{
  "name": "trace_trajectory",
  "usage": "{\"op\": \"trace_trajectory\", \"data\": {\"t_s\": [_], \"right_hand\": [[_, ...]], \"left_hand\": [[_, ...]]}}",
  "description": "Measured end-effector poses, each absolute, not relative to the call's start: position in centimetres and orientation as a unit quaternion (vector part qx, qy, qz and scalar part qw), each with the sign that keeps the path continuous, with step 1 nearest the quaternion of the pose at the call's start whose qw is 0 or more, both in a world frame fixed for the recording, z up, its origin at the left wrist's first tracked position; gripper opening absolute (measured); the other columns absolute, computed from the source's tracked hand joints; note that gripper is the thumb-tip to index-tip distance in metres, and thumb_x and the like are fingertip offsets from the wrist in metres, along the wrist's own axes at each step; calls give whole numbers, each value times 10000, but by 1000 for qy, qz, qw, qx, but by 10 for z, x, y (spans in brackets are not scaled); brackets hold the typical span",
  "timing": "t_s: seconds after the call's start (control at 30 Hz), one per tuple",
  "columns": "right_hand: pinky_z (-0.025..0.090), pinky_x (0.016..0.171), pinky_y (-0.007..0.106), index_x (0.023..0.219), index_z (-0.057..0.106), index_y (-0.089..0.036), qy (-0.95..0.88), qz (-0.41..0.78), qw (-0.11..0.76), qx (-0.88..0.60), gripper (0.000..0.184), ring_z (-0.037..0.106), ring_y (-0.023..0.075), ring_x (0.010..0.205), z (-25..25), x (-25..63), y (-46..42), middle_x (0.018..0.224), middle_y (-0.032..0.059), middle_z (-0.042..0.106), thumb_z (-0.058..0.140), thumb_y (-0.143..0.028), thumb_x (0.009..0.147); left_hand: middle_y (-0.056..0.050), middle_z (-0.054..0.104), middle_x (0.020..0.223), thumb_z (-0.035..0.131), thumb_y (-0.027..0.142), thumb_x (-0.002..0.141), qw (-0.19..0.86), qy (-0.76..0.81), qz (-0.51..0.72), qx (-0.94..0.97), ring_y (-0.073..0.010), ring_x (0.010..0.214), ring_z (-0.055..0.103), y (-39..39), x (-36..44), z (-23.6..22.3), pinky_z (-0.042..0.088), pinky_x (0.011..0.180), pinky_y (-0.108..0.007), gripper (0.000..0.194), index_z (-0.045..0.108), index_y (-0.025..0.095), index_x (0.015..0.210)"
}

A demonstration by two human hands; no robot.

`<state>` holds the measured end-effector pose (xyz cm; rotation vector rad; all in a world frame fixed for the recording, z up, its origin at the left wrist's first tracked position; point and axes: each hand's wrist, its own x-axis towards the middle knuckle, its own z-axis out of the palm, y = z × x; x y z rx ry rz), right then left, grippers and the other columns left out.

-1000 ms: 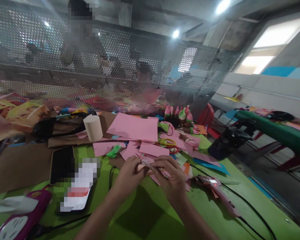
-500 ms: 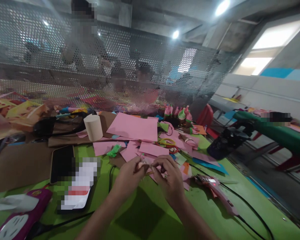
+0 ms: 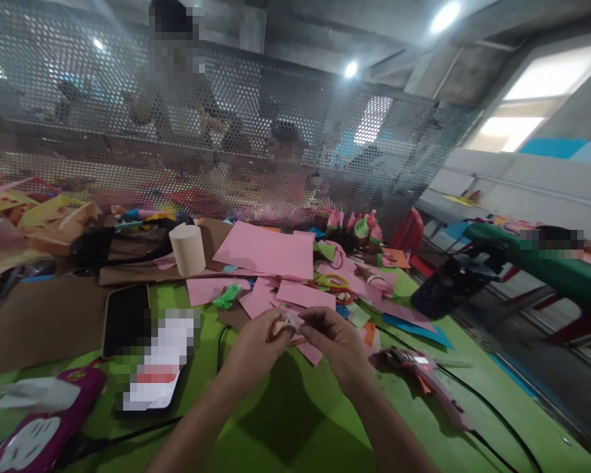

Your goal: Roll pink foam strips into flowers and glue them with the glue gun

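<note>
The bit (image 3: 290, 320) in hand is small, pale and crumpled-looking: whitish and slightly shiny along its upper side, as if of something thin and see-through, with a peach-pink part lower and to the left. Its outline is uneven, and blur and the fingers around it hide its full shape, so what it is made of cannot be told. It is up between the two hands, above the near half of the green table (image 3: 295, 437), about midway between that surface's left and right edges. The left hand (image 3: 256, 345) pinches it between thumb and forefinger, the other fingers curled behind. The right hand (image 3: 342, 341) has its thumb and forefinger brought close together at the bit's right end; whether they grip it cannot be told. Just beyond the hands lie pink paper (image 3: 305, 294) pieces in a loose, overlapping heap, with scissors (image 3: 332, 282) among them and a crumpled green wrapper (image 3: 228, 296) at the heap's left. A larger pink sheet (image 3: 266, 249) lies farther toward the far edge, beside an upright cream roll (image 3: 187, 249). Near the right edge of the surface rests a pink glue gun (image 3: 443, 387), a small light glowing on it. Toward the left edge lies a black phone (image 3: 125, 318).
</note>
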<state>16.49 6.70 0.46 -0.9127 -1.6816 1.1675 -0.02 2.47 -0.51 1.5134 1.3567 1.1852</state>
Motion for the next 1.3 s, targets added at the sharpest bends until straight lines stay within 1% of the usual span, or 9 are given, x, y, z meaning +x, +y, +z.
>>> {"op": "trace_trajectory", "data": {"t_s": [0.17,0.33,0.57,0.73,0.9,1.07,1.13,1.2,1.3], "right_hand": [[478,597,248,791,653,-194,-742,369,408,-382,42,595,153,645,12,163,63,704,1,649,663,-234,799],[441,556,233,797,583,-201,-763,293,422,-392,62,557,145,625,10,163,59,701,-2,611,563,-195,856],[443,558,245,800,560,-202,-733,318,442,-408,65,549,148,610,7,163,61,676,-13,588,554,-196,864],[465,604,244,835,600,-211,-745,313,476,-348,38,560,148,671,12,165,63,759,-3,589,608,-175,839],[504,701,293,907,702,-222,-795,286,440,-304,141,614,189,813,19,168,65,882,54,641,580,-158,874],[515,696,292,955,713,-222,-803,291,408,-323,120,632,192,803,21,167,63,890,56,665,624,-256,882],[513,654,276,963,704,-214,-800,296,403,-331,146,629,185,764,22,166,62,874,52,672,652,-311,867],[513,625,270,940,697,-207,-796,293,407,-339,170,625,181,723,21,166,61,841,46,679,674,-348,848],[523,639,285,873,696,-203,-787,271,428,-352,146,627,186,706,19,168,63,804,44,683,684,-342,833]], "left_hand": [[34,491,694,501,234,836,362,536,447,618,-132,654,447,24,-1,-4,299,582,-222,124,443,203,731],[21,520,720,506,234,834,372,529,447,618,-146,684,481,24,-2,-4,322,599,-229,81,491,195,765],[12,514,756,524,244,841,441,474,459,609,-147,719,475,23,-1,-2,341,619,-227,74,552,179,820],[23,494,744,493,249,860,459,466,470,593,-134,690,446,23,-2,-1,330,612,-228,84,538,181,838],[27,498,735,473,249,863,409,509,455,606,-137,676,438,21,-5,4,311,592,-233,91,495,196,793],[27,522,748,492,243,854,413,502,456,608,-142,690,456,19,-7,6,344,608,-235,68,504,202,802],[11,560,791,469,281,883,453,478,489,572,-156,751,497,18,-7,5,395,672,-250,113,535,203,835],[-33,624,907,462,326,897,507,455,522,513,-191,887,548,17,-8,4,438,781,-287,178,591,203,901],[-87,660,1060,534,334,858,562,445,535,448,-232,1024,572,18,-9,3,464,837,-317,212,657,203,971]]}}
